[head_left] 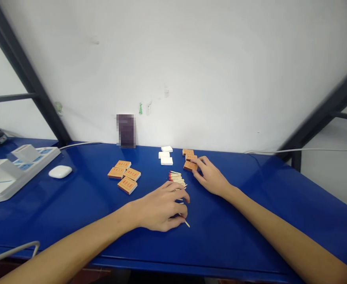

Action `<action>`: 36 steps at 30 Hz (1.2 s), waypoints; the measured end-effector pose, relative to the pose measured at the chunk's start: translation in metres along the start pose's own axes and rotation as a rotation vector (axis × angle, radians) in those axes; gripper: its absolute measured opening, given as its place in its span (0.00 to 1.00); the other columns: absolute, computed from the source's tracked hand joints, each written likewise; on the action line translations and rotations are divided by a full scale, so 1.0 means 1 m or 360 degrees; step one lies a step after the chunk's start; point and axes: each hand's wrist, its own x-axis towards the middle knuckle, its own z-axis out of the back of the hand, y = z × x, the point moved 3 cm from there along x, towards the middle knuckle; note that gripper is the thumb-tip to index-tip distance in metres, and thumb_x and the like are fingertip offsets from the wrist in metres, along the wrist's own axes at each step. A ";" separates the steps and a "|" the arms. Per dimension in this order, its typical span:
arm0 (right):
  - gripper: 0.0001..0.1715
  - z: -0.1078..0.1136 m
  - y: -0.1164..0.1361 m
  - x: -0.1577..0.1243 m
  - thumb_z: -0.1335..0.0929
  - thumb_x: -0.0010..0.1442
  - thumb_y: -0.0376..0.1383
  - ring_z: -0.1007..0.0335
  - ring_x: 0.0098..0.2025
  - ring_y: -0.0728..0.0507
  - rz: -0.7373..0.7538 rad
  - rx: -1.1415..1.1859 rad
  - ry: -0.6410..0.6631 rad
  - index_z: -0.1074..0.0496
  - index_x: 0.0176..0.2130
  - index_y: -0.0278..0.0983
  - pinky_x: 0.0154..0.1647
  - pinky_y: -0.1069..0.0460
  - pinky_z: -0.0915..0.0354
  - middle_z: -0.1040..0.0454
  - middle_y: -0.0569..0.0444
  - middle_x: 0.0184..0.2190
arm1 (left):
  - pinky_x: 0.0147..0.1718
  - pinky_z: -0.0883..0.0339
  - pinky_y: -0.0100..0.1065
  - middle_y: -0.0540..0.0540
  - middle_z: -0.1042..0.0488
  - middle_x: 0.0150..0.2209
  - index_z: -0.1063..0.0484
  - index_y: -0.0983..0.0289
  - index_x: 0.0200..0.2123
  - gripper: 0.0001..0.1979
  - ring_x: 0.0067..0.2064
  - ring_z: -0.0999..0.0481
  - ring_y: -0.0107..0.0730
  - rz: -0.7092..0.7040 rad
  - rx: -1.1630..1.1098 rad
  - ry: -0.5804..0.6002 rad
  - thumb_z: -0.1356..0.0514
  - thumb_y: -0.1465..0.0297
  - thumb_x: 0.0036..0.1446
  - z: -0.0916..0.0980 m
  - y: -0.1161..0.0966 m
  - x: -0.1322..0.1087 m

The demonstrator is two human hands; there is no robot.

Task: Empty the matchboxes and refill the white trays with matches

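Note:
My left hand (163,209) is palm down, its fingers curved and apart over loose matches. Red-headed matches (177,178) lie in a row just beyond it, and one match end (187,224) pokes out by the thumb; how much lies under the palm is hidden. My right hand (210,176) has its fingers and thumb around the nearest orange matchbox cover (190,165). Behind that cover lie two more covers, a middle one (190,157) and a far one (188,152). Three small white matchbox trays (166,161) sit to their left.
Several orange matchboxes (127,184) are grouped left of centre on the blue table (235,244). A white earphone case (60,171) and a power strip (16,179) are at the left. A blurred dark upright object (126,132) leans on the wall; a cable (303,150) runs at the right.

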 end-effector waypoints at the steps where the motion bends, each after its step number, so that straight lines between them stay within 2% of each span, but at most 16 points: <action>1: 0.19 0.000 0.000 0.000 0.39 0.66 0.37 0.30 0.48 0.37 0.0009 0.0010 -0.0016 0.36 0.56 0.38 0.49 0.42 0.31 0.34 0.44 0.49 | 0.53 0.38 0.42 0.55 0.27 0.46 0.24 0.61 0.33 0.04 0.51 0.31 0.40 0.0038 -0.0035 -0.0006 0.39 0.69 0.61 0.001 0.002 0.000; 6: 0.13 0.002 0.000 -0.002 0.39 0.66 0.36 0.30 0.48 0.37 0.0080 0.0077 -0.0095 0.33 0.49 0.39 0.49 0.43 0.32 0.31 0.45 0.46 | 0.56 0.40 0.45 0.57 0.30 0.46 0.26 0.62 0.30 0.04 0.53 0.33 0.42 0.0165 0.0015 -0.0116 0.39 0.71 0.57 0.006 0.020 -0.003; 9: 0.08 0.002 0.001 -0.003 0.39 0.66 0.36 0.30 0.42 0.39 0.0090 0.0134 -0.0065 0.33 0.43 0.39 0.43 0.45 0.32 0.30 0.48 0.41 | 0.55 0.40 0.46 0.58 0.31 0.49 0.26 0.62 0.38 0.05 0.54 0.35 0.43 0.0267 0.0104 -0.0180 0.42 0.71 0.61 0.003 0.032 -0.006; 13: 0.04 0.005 0.005 -0.003 0.38 0.65 0.36 0.31 0.40 0.40 0.0148 0.0164 -0.0080 0.35 0.37 0.40 0.41 0.46 0.34 0.31 0.49 0.38 | 0.54 0.39 0.46 0.60 0.32 0.51 0.30 0.61 0.49 0.13 0.55 0.35 0.44 0.0380 0.0119 -0.0270 0.41 0.66 0.61 0.000 0.035 -0.005; 15: 0.04 0.006 0.007 -0.004 0.38 0.65 0.36 0.32 0.41 0.39 0.0175 0.0153 -0.0123 0.35 0.37 0.40 0.43 0.45 0.34 0.31 0.49 0.37 | 0.54 0.38 0.45 0.59 0.31 0.51 0.31 0.61 0.51 0.15 0.54 0.34 0.43 0.0363 0.0149 -0.0355 0.42 0.65 0.62 0.009 0.035 -0.003; 17: 0.05 0.006 0.007 -0.004 0.39 0.65 0.36 0.32 0.41 0.39 0.0182 0.0155 -0.0144 0.35 0.37 0.40 0.43 0.45 0.34 0.31 0.49 0.37 | 0.52 0.38 0.43 0.58 0.28 0.48 0.30 0.61 0.49 0.13 0.51 0.32 0.41 0.0401 0.0216 -0.0499 0.44 0.66 0.63 0.030 0.044 -0.004; 19: 0.05 0.005 0.006 -0.004 0.39 0.66 0.36 0.32 0.40 0.40 0.0175 0.0166 -0.0143 0.35 0.38 0.41 0.42 0.46 0.34 0.30 0.49 0.37 | 0.49 0.36 0.41 0.56 0.27 0.40 0.27 0.64 0.39 0.12 0.45 0.30 0.38 0.0613 0.0268 -0.0733 0.45 0.63 0.64 0.061 0.068 -0.014; 21: 0.05 0.004 0.005 -0.004 0.39 0.66 0.36 0.32 0.39 0.40 0.0170 0.0181 -0.0134 0.35 0.37 0.41 0.41 0.46 0.34 0.31 0.49 0.37 | 0.43 0.35 0.38 0.54 0.30 0.31 0.31 0.65 0.24 0.20 0.37 0.30 0.34 0.0978 0.0232 -0.0998 0.46 0.59 0.64 0.092 0.107 -0.036; 23: 0.05 0.003 0.004 -0.004 0.39 0.66 0.36 0.32 0.39 0.40 0.0171 0.0200 -0.0130 0.36 0.37 0.41 0.41 0.46 0.34 0.31 0.50 0.37 | 0.39 0.33 0.34 0.52 0.32 0.29 0.35 0.65 0.22 0.20 0.34 0.30 0.31 0.1448 0.0002 -0.1275 0.44 0.57 0.61 0.111 0.152 -0.069; 24: 0.05 0.003 0.004 -0.004 0.39 0.66 0.36 0.33 0.39 0.40 0.0169 0.0211 -0.0127 0.36 0.37 0.41 0.41 0.46 0.34 0.31 0.50 0.37 | 0.37 0.32 0.33 0.51 0.32 0.28 0.35 0.64 0.24 0.19 0.34 0.29 0.31 0.1669 -0.0243 -0.1323 0.41 0.56 0.58 0.113 0.174 -0.085; 25: 0.05 0.002 0.004 -0.004 0.39 0.66 0.36 0.33 0.39 0.41 0.0165 0.0222 -0.0124 0.36 0.37 0.40 0.41 0.46 0.35 0.32 0.50 0.36 | 0.33 0.31 0.32 0.50 0.32 0.27 0.35 0.64 0.28 0.17 0.32 0.28 0.31 0.1764 -0.0334 -0.1325 0.39 0.56 0.55 0.112 0.192 -0.098; 27: 0.05 0.003 0.005 -0.003 0.39 0.66 0.35 0.33 0.38 0.41 0.0146 0.0240 -0.0112 0.36 0.36 0.40 0.40 0.46 0.35 0.32 0.50 0.36 | 0.28 0.31 0.32 0.50 0.31 0.25 0.35 0.64 0.31 0.20 0.28 0.27 0.31 0.1875 -0.0433 -0.1257 0.34 0.55 0.48 0.103 0.219 -0.119; 29: 0.06 0.003 0.006 -0.003 0.40 0.66 0.35 0.34 0.38 0.42 0.0128 0.0254 -0.0104 0.36 0.36 0.40 0.39 0.46 0.35 0.32 0.51 0.36 | 0.25 0.32 0.31 0.49 0.30 0.22 0.36 0.64 0.30 0.23 0.25 0.28 0.31 0.1951 -0.0463 -0.1193 0.31 0.54 0.43 0.090 0.236 -0.131; 32: 0.05 0.004 0.006 -0.003 0.39 0.66 0.35 0.34 0.37 0.42 0.0124 0.0263 -0.0099 0.36 0.36 0.41 0.39 0.46 0.35 0.32 0.51 0.36 | 0.22 0.37 0.29 0.49 0.31 0.18 0.38 0.63 0.26 0.24 0.21 0.31 0.29 0.2008 -0.0404 -0.1114 0.33 0.50 0.44 0.077 0.251 -0.133; 36: 0.02 0.003 0.006 -0.003 0.38 0.64 0.34 0.34 0.36 0.43 0.0142 0.0271 -0.0054 0.37 0.37 0.41 0.37 0.47 0.36 0.32 0.52 0.36 | 0.21 0.43 0.28 0.48 0.36 0.13 0.42 0.61 0.18 0.27 0.18 0.36 0.27 0.2043 -0.0256 -0.1029 0.32 0.49 0.44 0.076 0.262 -0.120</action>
